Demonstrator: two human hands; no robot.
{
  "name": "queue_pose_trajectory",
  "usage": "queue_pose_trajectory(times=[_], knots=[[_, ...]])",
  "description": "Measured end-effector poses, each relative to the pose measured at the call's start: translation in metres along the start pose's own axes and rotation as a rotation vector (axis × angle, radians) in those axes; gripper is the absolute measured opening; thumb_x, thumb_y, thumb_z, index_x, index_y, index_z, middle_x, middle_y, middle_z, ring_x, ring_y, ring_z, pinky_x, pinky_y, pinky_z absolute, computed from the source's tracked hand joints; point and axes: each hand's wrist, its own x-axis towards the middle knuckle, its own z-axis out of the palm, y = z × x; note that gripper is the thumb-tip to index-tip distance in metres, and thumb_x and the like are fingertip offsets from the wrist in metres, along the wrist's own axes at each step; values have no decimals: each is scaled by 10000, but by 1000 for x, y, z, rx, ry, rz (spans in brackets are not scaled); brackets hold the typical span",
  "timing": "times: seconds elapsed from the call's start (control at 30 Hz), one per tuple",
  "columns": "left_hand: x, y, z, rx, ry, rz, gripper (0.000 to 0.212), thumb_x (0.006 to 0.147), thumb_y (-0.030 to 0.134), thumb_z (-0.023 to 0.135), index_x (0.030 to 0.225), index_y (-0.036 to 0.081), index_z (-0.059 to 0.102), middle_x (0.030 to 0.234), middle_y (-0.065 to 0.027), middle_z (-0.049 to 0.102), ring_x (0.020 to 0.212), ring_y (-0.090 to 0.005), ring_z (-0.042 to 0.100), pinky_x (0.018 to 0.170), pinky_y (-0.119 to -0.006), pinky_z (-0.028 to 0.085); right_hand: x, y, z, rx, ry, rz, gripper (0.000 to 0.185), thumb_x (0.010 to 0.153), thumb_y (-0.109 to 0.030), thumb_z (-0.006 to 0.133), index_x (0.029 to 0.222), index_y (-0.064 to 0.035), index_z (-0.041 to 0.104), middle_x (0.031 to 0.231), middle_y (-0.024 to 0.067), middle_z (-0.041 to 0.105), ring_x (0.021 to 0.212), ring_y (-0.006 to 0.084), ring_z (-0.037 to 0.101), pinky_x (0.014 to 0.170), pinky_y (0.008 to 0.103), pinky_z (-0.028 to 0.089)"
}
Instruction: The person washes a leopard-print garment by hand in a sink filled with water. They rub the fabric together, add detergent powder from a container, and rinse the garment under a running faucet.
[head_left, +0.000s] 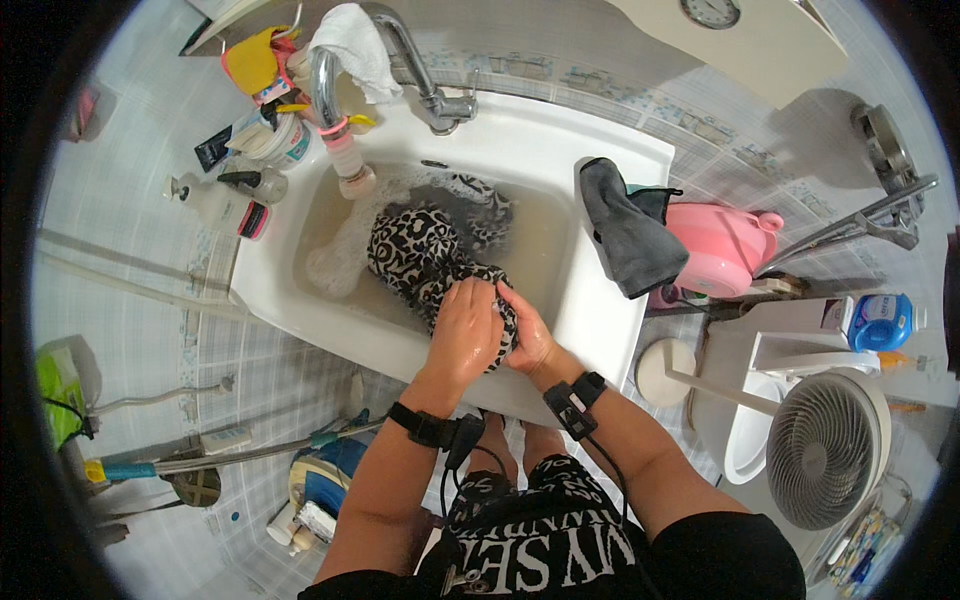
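Note:
A wet black-and-cream patterned cloth (414, 244) is bunched up in the white sink (606, 315), partly under murky, soapy water (544, 247). Both of my hands grip its near end close to the sink's front rim. My left hand (466, 330) lies over the fabric with its fingers curled. On the other side, my right hand (531, 334) holds the cloth with the thumb against it. Some of the cloth at the back is submerged and blurred by the water. Foam (337, 262) floats along the left side.
A chrome faucet (405, 52) draped with a white cloth (352, 49) reaches over the sink. Bottles (225, 210) and a tub (289, 142) stand on the left ledge. A grey cloth (634, 236) hangs over the right rim beside a pink basin (716, 247). A fan (817, 450) stands right.

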Motion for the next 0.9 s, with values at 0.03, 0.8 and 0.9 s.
queue_pose_trajectory(times=[0.03, 0.8, 0.9], knots=[[0, -1, 2, 2, -17, -7, 152, 800, 11, 498, 949, -18, 493, 906, -199, 497, 868, -384, 481, 776, -469, 398, -1, -1, 0, 6, 8, -15, 354, 894, -378, 550, 1063, -73, 608, 1046, 79, 645, 956, 225, 606, 871, 367, 484], [-25, -97, 35, -885, -130, -438, 314, 954, 153, 418, 1164, -47, 536, 1148, -144, 586, 1020, -218, 555, 894, -289, 427, -6, -9, 17, 108, -208, -181, 332, 866, -259, 524, 1053, -3, 621, 973, 135, 678, 830, 275, 666, 782, 417, 545], [-27, -98, 32, -450, -343, -402, 471, 981, 283, 322, 1246, -77, 471, 1232, -192, 545, 1119, -249, 527, 968, -323, 397, -12, -27, 27, 44, -124, -199, 364, 834, -284, 545, 1056, -4, 615, 980, 143, 673, 834, 285, 663, 785, 428, 543]])
